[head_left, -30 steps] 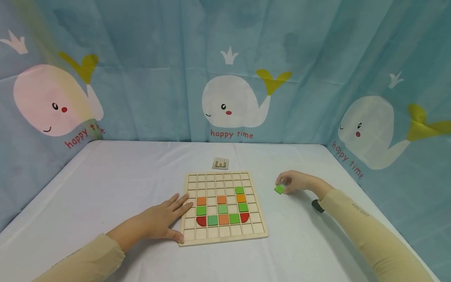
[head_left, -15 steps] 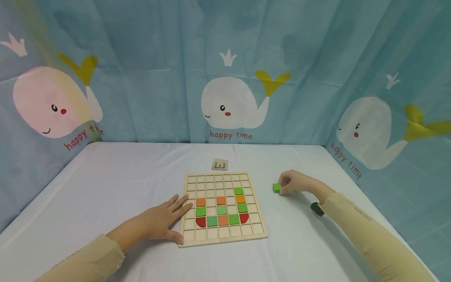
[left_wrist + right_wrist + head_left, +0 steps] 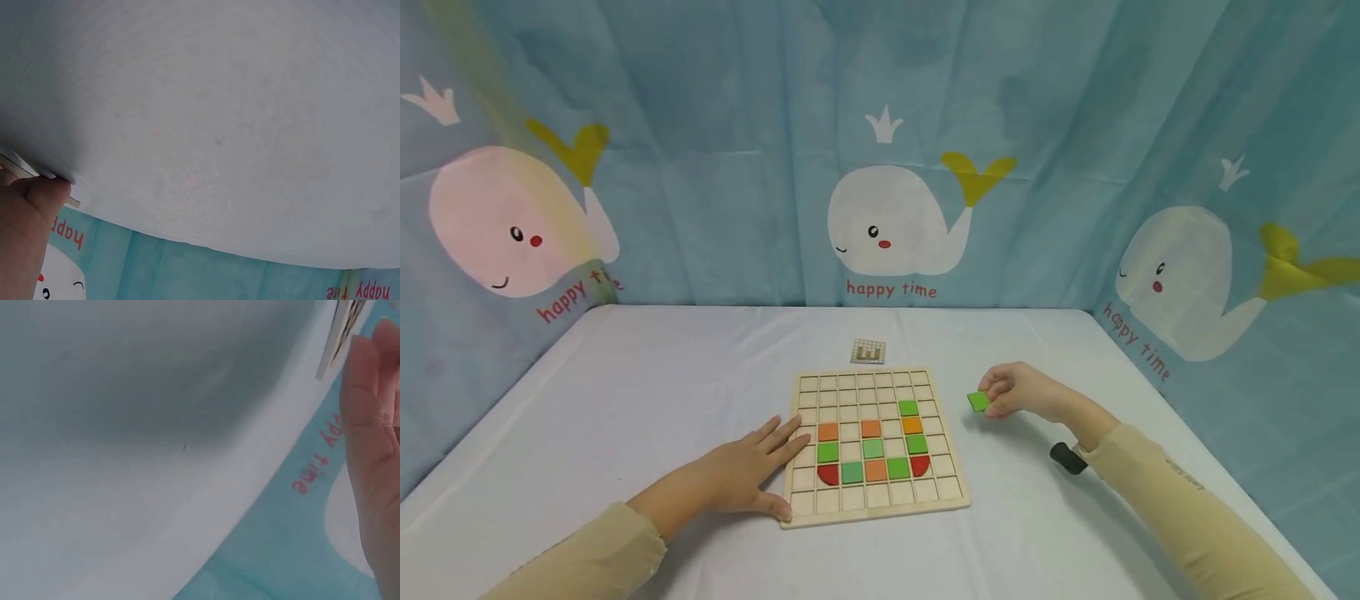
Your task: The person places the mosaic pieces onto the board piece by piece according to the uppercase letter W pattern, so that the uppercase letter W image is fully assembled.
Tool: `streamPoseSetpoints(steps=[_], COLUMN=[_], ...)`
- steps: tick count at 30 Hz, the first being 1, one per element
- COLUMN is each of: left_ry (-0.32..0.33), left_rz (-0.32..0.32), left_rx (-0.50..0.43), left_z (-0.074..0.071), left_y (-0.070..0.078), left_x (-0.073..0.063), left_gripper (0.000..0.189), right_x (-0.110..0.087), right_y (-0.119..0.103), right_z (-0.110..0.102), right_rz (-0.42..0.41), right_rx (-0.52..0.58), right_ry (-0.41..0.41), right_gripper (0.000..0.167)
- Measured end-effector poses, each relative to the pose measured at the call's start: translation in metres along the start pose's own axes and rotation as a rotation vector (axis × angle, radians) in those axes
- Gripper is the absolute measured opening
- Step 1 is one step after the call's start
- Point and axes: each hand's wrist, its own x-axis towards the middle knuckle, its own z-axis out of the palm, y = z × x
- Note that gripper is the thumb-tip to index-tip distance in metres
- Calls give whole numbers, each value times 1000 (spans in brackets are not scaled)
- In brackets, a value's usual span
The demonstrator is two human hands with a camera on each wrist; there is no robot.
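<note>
My left hand [image 3: 741,468] lies spread along the left edge of a wooden grid board [image 3: 838,502], fingertips over its rim and thumb at the near left corner. To the right of the board, my right hand [image 3: 1021,390] pinches a green square tile [image 3: 978,402] between thumb and fingers, above the cloth. Orange, green and red tiles sit in the board's cells, among them a red rounded tile [image 3: 828,475] and an orange tile [image 3: 870,428]. In the left wrist view the left hand [image 3: 28,219] meets the board's edge. The right wrist view shows the right hand [image 3: 375,437], with the tile hidden.
A small pattern card [image 3: 868,352] lies just behind the board on the white tablecloth [image 3: 685,367]. A black object [image 3: 1067,458] shows under the right wrist. A blue curtain [image 3: 715,217] with whale prints stands around the table's back and sides.
My right hand has moved a little left toward the board with the green tile, which has turned in the fingers. My left hand stays in place on the board's edge.
</note>
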Motion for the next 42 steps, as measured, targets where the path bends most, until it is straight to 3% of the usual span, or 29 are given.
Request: streamPoseSetpoints(steps=[14,27,42], left_ry=[11,-13,-26], left_rz=[13,-4,-21], left_rx=[0,-5,-1], left_z=[-1,-2,-3], left_y=[-1,1,1], left_x=[-1,0,0], left_gripper=[105,105,105], right_x=[16,35,68], right_y=[-27,-55,-76], right_z=[24,55,88], right_rz=[-29,-31,-106], right_rx=[20,-2,37], right_ry=[-122,-121,-135], right_gripper=[26,29,27])
